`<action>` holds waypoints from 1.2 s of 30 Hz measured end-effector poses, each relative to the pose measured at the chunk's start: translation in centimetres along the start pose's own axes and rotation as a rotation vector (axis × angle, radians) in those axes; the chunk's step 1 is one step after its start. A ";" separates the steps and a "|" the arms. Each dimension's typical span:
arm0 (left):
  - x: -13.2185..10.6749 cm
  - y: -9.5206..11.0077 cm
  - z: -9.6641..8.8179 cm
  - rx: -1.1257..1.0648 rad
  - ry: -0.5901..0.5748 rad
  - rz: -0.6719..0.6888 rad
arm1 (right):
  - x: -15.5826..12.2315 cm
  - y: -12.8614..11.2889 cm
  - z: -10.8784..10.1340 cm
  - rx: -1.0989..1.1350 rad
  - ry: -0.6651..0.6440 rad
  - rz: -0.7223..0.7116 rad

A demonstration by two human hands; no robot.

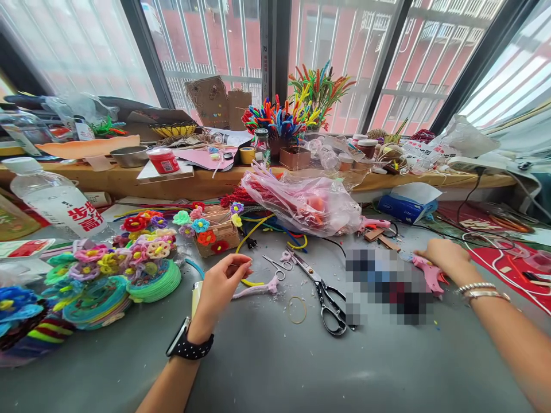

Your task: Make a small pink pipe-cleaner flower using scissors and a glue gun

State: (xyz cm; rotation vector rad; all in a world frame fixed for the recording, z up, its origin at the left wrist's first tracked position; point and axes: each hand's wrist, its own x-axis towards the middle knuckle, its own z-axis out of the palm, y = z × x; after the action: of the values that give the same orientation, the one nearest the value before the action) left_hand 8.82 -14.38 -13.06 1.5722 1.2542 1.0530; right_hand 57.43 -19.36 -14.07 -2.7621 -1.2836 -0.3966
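Observation:
My left hand [222,285], with a watch on its wrist, hovers over the grey table. Its thumb and fingertips are pinched together; what they hold, if anything, is too small to make out. Just beyond it lies a fuzzy lilac stem [257,290]. At the right, my right hand [445,256] has its fingers closed on a pink glue gun [427,276] lying low over the table. Between the hands are black-handled scissors [317,280], small scissors [279,265] and a rubber band [297,310]. A pixelated patch hides something left of the glue gun.
Fuzzy flower pots [155,280] and a water bottle [55,198] stand at the left. A flower-trimmed box [218,230], a pink plastic bag [305,201] and a blue tissue pack [407,203] are farther back. Cables [495,261] cross the right side. A cluttered ledge [206,175] runs beneath the windows.

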 end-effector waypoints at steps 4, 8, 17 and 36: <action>0.0 0.2 -0.1 0.020 0.005 -0.006 | 3.1 -3.5 0.4 0.001 -0.133 -0.245; -0.1 0.2 -0.1 0.030 -0.004 -0.018 | 5.0 -6.7 1.9 -0.011 -0.184 -0.351; -0.1 -0.1 -0.2 0.042 -0.025 -0.037 | 6.7 -7.8 3.3 -0.006 -0.148 -0.396; 0.1 0.2 0.0 0.047 -0.009 -0.003 | 0.4 -3.1 -4.1 0.452 0.345 -0.138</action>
State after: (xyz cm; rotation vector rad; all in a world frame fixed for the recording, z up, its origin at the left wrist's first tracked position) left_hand 8.88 -14.35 -12.87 1.6084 1.2828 1.0202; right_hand 54.47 -17.70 -10.15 -2.1343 -1.2873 -0.4938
